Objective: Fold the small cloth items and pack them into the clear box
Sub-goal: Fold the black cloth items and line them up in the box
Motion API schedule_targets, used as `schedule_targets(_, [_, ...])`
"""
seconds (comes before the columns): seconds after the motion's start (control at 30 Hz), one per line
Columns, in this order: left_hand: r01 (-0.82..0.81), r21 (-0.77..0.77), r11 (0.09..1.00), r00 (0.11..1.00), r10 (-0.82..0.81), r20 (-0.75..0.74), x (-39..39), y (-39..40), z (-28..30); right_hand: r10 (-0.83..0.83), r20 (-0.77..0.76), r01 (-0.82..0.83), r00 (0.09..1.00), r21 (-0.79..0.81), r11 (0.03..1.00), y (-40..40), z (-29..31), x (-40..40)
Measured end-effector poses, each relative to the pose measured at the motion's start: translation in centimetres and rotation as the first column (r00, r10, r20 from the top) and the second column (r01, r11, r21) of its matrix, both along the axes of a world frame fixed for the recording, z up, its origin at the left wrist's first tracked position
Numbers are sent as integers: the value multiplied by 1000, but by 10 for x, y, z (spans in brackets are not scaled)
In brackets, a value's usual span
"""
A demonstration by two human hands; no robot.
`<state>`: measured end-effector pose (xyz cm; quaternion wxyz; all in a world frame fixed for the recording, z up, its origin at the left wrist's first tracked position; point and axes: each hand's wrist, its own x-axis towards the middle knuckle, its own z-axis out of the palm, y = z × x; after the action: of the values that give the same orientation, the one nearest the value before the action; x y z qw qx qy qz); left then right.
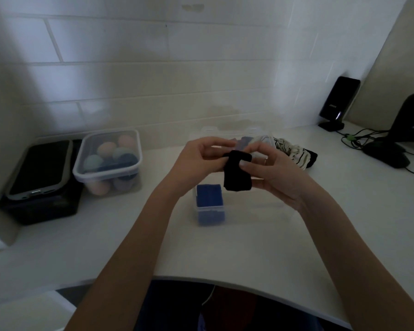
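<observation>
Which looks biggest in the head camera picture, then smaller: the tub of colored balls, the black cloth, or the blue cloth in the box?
1. Tub of colored balls.
2. Black cloth, held nearer the camera, so this is unsure.
3. Blue cloth, similar in size.

My view is dim and soft; pale light washes the tiled wall point(134, 75), edges bend, and corners fall dark.

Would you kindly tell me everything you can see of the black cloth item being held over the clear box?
The black cloth item is a small, plain, soft-looking fabric piece, apparently folded into a narrow strip. It hangs roughly upright above the clear box, clear of the table. The left hand pinches its upper left edge, and the right hand grips its top right, thumb on the front. Nothing else touches it.
</observation>
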<state>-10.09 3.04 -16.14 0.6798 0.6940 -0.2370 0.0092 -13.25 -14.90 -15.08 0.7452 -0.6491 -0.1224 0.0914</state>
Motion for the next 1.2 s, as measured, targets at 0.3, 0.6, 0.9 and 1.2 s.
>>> schedule_targets(0.3, [-136, 131, 982, 984, 119, 132, -1, -1, 1, -136, 50, 142, 989, -129, 981, 8, 0, 1])
schedule_targets(0.6, [-366, 218, 905, 903, 288, 320, -9, 8, 1, -188, 101, 210, 977, -621, 755, 7, -13, 3])
schedule_targets(0.9, [-160, 619, 769, 936, -80, 342, -29, 25, 1, -22, 203, 179, 979, -805, 566, 18, -16, 1])
schedule_targets(1.2, [-142, 907, 397, 962, -160, 221, -25, 16, 12, 156, 139, 40, 978, -858, 511, 8, -11, -1])
